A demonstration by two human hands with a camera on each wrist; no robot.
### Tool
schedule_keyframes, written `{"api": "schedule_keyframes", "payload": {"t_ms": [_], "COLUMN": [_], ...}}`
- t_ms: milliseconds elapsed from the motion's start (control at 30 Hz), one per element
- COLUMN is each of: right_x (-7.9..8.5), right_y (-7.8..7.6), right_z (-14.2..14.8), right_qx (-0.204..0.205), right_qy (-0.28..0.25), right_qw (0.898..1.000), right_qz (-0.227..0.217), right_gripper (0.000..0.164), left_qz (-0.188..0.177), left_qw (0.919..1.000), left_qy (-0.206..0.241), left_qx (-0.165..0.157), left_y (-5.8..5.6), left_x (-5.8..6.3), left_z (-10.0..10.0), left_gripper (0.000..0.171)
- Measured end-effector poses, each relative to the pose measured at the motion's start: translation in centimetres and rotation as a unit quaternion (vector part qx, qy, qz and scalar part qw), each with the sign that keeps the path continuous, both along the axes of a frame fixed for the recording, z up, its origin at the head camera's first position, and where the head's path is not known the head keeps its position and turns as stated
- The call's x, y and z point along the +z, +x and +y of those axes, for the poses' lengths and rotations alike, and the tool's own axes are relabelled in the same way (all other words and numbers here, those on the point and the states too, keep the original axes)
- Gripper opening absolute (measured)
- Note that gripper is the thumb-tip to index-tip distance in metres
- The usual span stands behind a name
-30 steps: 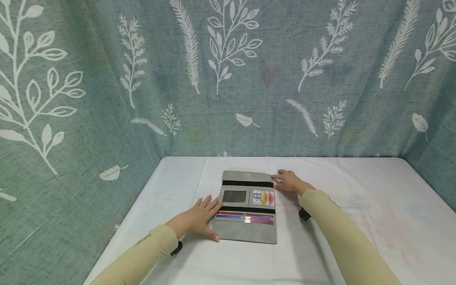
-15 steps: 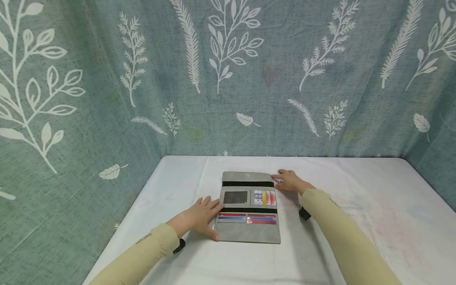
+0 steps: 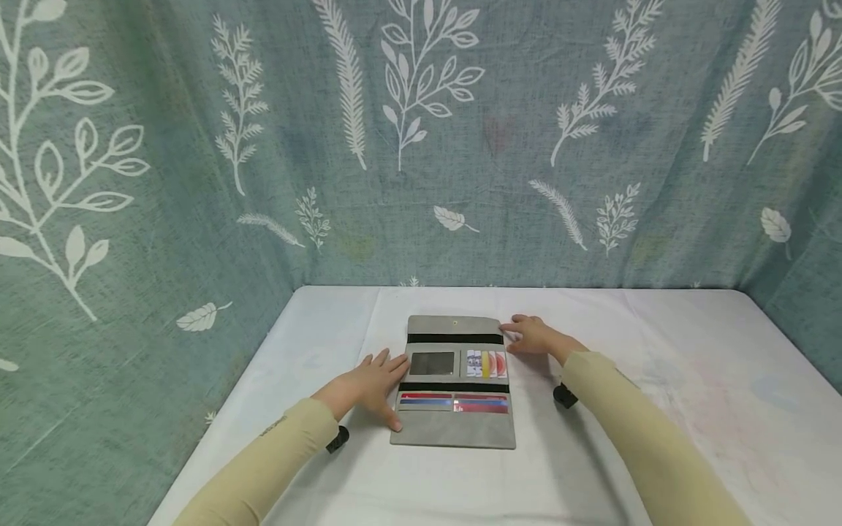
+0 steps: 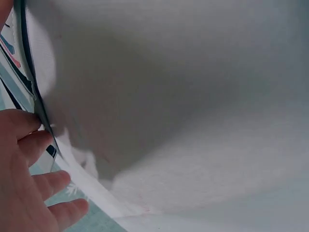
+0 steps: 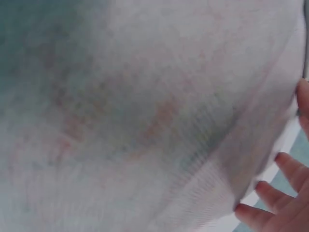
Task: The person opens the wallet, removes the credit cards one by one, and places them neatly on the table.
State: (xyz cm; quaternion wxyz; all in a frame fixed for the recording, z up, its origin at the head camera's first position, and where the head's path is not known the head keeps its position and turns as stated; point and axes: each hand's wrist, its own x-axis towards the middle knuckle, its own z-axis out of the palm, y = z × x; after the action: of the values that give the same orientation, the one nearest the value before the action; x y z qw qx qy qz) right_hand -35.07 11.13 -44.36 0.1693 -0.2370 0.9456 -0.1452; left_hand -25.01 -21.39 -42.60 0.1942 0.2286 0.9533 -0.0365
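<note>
Behind your white-covered desk (image 3: 658,438) hangs a grey-green curtain (image 3: 487,248) printed with white leaves. In the head view, a grey wallet (image 3: 454,432) lies unfolded on the desk, pockets facing up, with colourful cards (image 3: 487,364) tucked in. Your left hand (image 3: 373,380) is spread along its left edge; your right hand (image 3: 534,336) keeps loosely extended fingers at the upper right corner, a placement that probably steadies the wallet from both sides. The left wrist view shows your fingertips at the wallet's edge, fanned rather than clenched. In the right wrist view your fingers stand apart; you cannot tell how firmly they press.
</note>
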Motion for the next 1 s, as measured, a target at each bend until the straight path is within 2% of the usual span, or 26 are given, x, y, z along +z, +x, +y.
{"api": "schedule_keyframes", "payload": {"t_ms": [167, 333, 433, 467, 633, 700, 833, 1000], "right_x": [0.3, 0.7, 0.1, -0.8, -1.3, -0.5, -0.3, -0.1], "right_y": [0.5, 1.8, 2.3, 2.0, 2.7, 3.7, 4.5, 5.0], "right_z": [0.0, 0.1, 0.3, 0.6, 0.8, 0.5, 0.2, -0.5], "right_qx": [0.015, 0.051, 0.063, 0.073, 0.075, 0.067, 0.056, 0.042], "right_qy": [-0.004, -0.016, -0.026, -0.034, -0.041, -0.036, -0.021, -0.008], "right_qw": [1.0, 0.999, 0.998, 0.996, 0.994, 0.995, 0.994, 0.994], "right_qz": [-0.013, 0.007, 0.016, 0.029, 0.067, 0.07, 0.091, 0.098], "right_gripper": [0.057, 0.054, 0.054, 0.055, 0.061, 0.061, 0.061, 0.064], "left_qz": [-0.005, -0.013, -0.018, -0.017, -0.006, 0.0, 0.013, 0.008], "left_qw": [1.0, 0.9997, 0.9992, 0.9991, 0.9988, 0.9989, 0.9985, 0.9971], "left_qy": [-0.005, 0.013, 0.031, 0.036, 0.048, 0.047, 0.053, 0.076], "left_qx": [0.005, 0.018, 0.018, 0.017, 0.009, 0.003, -0.009, 0.009], "left_y": [-0.1, 0.0, 0.1, 0.0, -0.3, -0.6, -1.0, -1.5], "left_x": [0.1, 0.3, 0.3, 0.2, -0.3, -0.7, -1.1, -1.2], "left_z": [0.2, 0.1, -0.1, -0.2, -0.6, -0.8, -1.0, -1.0], "left_gripper": [0.117, 0.118, 0.119, 0.12, 0.12, 0.118, 0.111, 0.113]}}
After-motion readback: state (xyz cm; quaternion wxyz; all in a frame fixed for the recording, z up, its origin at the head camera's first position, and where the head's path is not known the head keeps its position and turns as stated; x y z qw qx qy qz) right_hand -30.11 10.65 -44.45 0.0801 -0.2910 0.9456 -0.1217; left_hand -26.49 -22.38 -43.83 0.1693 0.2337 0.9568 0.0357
